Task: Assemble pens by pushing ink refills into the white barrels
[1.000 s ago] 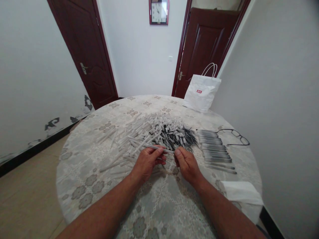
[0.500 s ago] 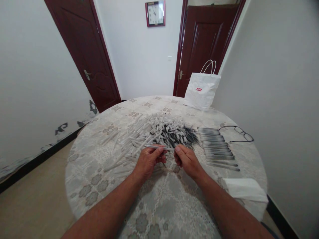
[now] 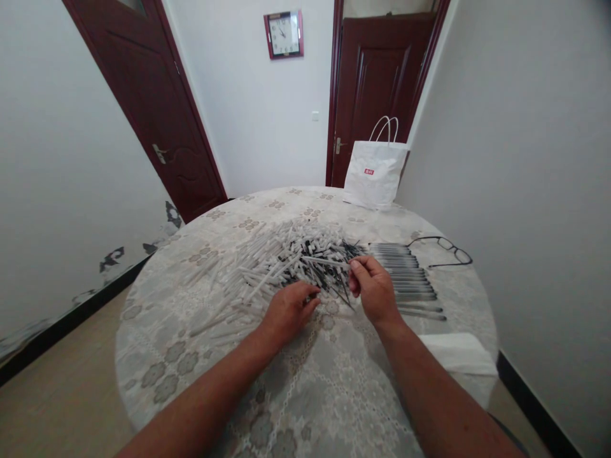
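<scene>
My right hand (image 3: 373, 285) is closed, thumb and fingertips pinching one end of a slim pale pen (image 3: 327, 261). That pen points left, above a heap of loose pen parts (image 3: 277, 254). In the heap lie whitish see-through tubes, short white pieces and thin black sticks. Low at the heap's near edge is my left hand (image 3: 291, 308), its thumb apart from the curved fingers and nothing visible in it. Just right of my right hand, a row of grey pens with dark ends (image 3: 405, 273) lies side by side, partly hidden by that hand.
Eyeglasses (image 3: 446, 247) rest at the table's right. Nearer me lies a folded white cloth or paper (image 3: 456, 353). A white paper bag (image 3: 375, 175) stands at the back right. A patterned cloth (image 3: 267, 420) covers the round table.
My left hand has let go of the pen and dropped to the heap's near edge. My right hand has moved right and up with the pen. The view has shifted slightly.
</scene>
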The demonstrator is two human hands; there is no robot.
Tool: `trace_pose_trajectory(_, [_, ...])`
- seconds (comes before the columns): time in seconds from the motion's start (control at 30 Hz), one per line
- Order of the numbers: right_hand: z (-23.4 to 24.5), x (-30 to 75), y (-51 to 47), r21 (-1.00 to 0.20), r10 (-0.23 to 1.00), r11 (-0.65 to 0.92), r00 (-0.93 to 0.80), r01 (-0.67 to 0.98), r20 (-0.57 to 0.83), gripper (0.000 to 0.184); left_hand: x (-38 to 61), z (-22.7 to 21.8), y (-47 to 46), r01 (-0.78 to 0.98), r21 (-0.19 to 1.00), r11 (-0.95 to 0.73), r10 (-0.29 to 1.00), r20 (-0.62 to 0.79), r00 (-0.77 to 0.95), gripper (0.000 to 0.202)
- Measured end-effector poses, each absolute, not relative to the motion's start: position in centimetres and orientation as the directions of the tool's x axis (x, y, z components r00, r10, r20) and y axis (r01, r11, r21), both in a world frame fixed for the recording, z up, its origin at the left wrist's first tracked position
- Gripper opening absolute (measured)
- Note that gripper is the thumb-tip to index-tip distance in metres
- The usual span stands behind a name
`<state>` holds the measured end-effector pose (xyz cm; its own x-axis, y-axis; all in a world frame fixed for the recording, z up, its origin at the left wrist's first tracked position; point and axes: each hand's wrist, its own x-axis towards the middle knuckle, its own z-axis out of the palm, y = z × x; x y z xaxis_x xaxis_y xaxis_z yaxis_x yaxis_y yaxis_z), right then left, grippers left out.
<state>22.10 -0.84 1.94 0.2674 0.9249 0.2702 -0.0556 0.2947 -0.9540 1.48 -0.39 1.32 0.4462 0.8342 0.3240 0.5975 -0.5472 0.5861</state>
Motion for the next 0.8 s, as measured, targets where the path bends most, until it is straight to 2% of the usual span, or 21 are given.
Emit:
trace_pose_trajectory(0.07, [1.8, 22.6, -0.2, -0.945, 0.908, 0.296, 0.348, -0.135, 0.235, 0.026, 2.1, 0.7, -0.1, 0.682, 0.358, -0.638, 0.77, 0.313, 0.556, 0.022])
trace_pose_trajectory(0.13, [1.6, 23.0, 0.3, -0.929, 0.901, 0.297, 0.385, -0.219, 0.198, 0.029, 2.9, 0.3, 0.3, 0.728, 0.184, -0.66, 0.745, 0.279, 0.606, 0.02])
trace_pose_trajectory(0.2, [1.5, 23.3, 0.6, -0.91, 0.9, 0.299, 0.401, -0.286, 0.169, 0.03, 3.6, 0.0, 0.7, 0.744, 0.045, -0.667, 0.731, 0.238, 0.64, 0.015])
trace_pose_trajectory(0.27, [1.5, 23.5, 0.8, -0.897, 0.901, 0.301, 0.406, -0.323, 0.155, 0.032, 4.2, -0.1, 1.0, 0.747, -0.029, -0.665, 0.73, 0.188, 0.657, 0.012])
trace_pose_trajectory(0.4, [1.5, 23.7, 0.9, -0.891, 0.903, 0.296, 0.405, -0.345, 0.143, 0.032, 4.3, -0.4, 1.4, 0.731, -0.081, -0.678, 0.719, 0.135, 0.682, 0.011])
trace_pose_trajectory(0.57, [1.4, 23.5, 1.0, -0.891, 0.905, 0.292, 0.401, -0.347, 0.141, 0.034, 4.0, -0.8, 1.5, 0.709, -0.104, -0.698, 0.694, 0.144, 0.705, 0.011])
trace_pose_trajectory(0.8, [1.3, 23.4, 0.8, -0.895, 0.915, 0.274, 0.383, -0.351, 0.129, 0.035, 3.2, -1.5, 1.1, 0.69, -0.083, -0.719, 0.649, 0.274, 0.709, 0.015])
